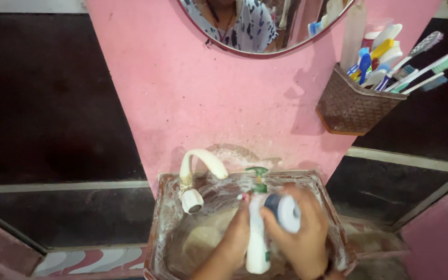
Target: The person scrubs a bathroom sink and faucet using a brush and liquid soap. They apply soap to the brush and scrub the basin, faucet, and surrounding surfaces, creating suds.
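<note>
Head view: left hand (233, 238) and right hand (299, 233) each grip the white pump bottle (257, 236) over the sink (156, 228).

Pink wall (203, 98) showing behind cream tap (199, 168); white pump bottle (257, 233) wearing green top; brown woven basket (351, 106) holding multicoloured toothbrushes (416, 70).

Your room is tight. Both hands sit low over the sink (168, 218), left hand (230, 243) and right hand (299, 236) crowded around the white pump bottle (256, 243). The curved tap (199, 173) arches in from the back left, its spout just beside the bottle's green pump (257, 179), blocking that side. The pink wall (208, 103) closes the back. Open bowl lies front left, under the spout. The brown brush basket (351, 106) hangs up right, well apart.
</note>
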